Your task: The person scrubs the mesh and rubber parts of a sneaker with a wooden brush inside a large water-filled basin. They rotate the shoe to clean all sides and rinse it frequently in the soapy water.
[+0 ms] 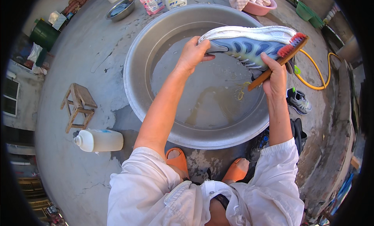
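A blue and grey sneaker [249, 47] with a white sole is held sideways over a large metal basin [136, 70], its sole turned up and away from me. My left hand [193, 54] grips the sneaker at its left end. In my right hand [276, 76] is a scrub brush [272, 68] with a wooden back and red bristles. Its bristles touch the right end of the sneaker, by the edge of the sole. Shallow cloudy water [206, 97] lies in the basin, and drips fall from below the brush and shoe.
Left stand a wooden stool [80, 103] and a white jug [99, 140]. Behind are a small metal bowl [120, 8], a detergent bag [151, 2] and a pink tub [260, 7] of cloth. Another sneaker [299, 100] and a yellow hose [317, 86] lie right.
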Motion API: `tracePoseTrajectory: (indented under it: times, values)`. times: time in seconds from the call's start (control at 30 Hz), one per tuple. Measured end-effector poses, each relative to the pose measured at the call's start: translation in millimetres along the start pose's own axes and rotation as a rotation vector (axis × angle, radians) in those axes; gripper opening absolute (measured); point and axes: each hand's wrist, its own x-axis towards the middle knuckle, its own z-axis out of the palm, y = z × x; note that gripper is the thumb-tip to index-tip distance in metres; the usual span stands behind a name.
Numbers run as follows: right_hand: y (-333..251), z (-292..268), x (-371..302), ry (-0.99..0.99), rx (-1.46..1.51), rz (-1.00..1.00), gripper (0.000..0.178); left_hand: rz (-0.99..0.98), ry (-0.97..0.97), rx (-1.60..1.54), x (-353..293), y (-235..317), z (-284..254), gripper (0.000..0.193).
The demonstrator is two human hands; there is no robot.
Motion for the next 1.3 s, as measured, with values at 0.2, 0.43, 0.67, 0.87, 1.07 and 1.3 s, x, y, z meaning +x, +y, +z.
tracePoseTrajectory:
  times: [0.2, 0.43, 0.67, 0.87, 1.07, 1.3]
  values:
    - [2, -6, 1, 0.065, -0.006, 0.030, 0.031, -0.032, -0.028, -0.015, 7, -14, 9, 0.040]
    - [7, -15, 9, 0.112, 0.017, 0.052, 0.029, 0.034, -0.086, -0.068, 14, -28, 12, 0.040]
    - [5, -17, 11, 0.141, 0.080, 0.112, 0.031, 0.049, -0.024, -0.018, 12, -25, 10, 0.040]
    - [6, -13, 10, 0.120, 0.042, 0.080, 0.029, 0.028, 0.027, 0.004, 13, -27, 9, 0.036]
    - [6, -14, 11, 0.116, 0.071, 0.096, 0.029, 0.091, 0.015, -0.028, 14, -29, 6, 0.037]
    - [5, -7, 9, 0.129, 0.110, 0.096, 0.032, 0.033, 0.064, -0.077, 10, -17, 8, 0.038]
